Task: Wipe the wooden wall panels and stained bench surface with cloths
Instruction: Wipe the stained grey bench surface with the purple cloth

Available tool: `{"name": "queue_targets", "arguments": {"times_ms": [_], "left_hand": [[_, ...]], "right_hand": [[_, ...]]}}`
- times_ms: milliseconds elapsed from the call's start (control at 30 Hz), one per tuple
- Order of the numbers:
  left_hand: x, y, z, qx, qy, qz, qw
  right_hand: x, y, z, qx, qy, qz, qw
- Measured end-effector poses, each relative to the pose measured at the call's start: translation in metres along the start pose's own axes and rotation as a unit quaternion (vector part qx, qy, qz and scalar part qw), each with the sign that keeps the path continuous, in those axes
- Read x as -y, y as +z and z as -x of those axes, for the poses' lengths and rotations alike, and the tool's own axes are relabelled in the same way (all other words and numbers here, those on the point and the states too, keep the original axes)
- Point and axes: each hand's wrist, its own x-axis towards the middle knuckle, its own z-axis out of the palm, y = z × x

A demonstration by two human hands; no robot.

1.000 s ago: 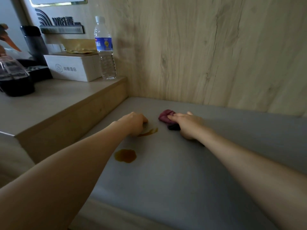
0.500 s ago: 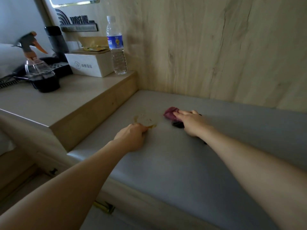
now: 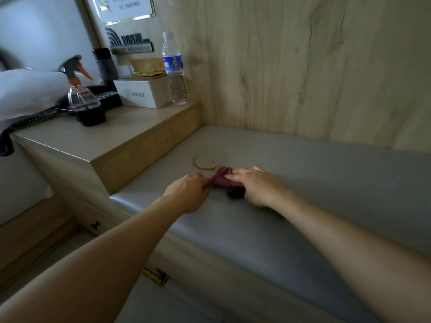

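Since the earlier frame both hands have drawn together over the cloth, and the brown puddle is gone from the seat, leaving only a ring-shaped stain. The wooden wall panels (image 3: 303,66) fill the scene from twelve to three o'clock, and the grey bench surface (image 3: 326,194) runs below them from centre to four o'clock. At ten o'clock stands a raised wooden ledge (image 3: 93,136) carrying a white box (image 3: 142,94), a water bottle (image 3: 175,68) and a spray bottle (image 3: 81,99) with dark liquid. The right hand (image 3: 258,187) lies on the maroon cloth (image 3: 221,178) at centre, fingers curled over it and pressing it to the bench. The left hand (image 3: 189,192), at the cloth's nine o'clock, has curled fingers at the cloth's edge and seems to pinch it. The brown stain ring (image 3: 203,164) sits just at the cloth's eleven o'clock, touching its far edge
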Motion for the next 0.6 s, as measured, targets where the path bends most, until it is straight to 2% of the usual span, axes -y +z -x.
{"name": "queue_targets", "arguments": {"times_ms": [100,200,400,600], "left_hand": [[-0.004,0.005,0.007,0.019,0.000,-0.010,1.000],[-0.011,0.010,0.010,0.030,-0.007,-0.021,0.999],[-0.017,0.014,0.009,0.042,-0.056,-0.013,0.997],[-0.019,0.013,0.003,0.055,-0.088,-0.010,0.995]], "right_hand": [[-0.023,-0.012,-0.007,0.028,0.078,0.021,0.996],[-0.020,-0.014,-0.003,0.016,0.109,0.021,0.994],[0.019,-0.001,0.026,-0.005,0.031,-0.020,0.999],[0.015,-0.008,0.021,0.024,0.047,-0.011,0.999]]}}
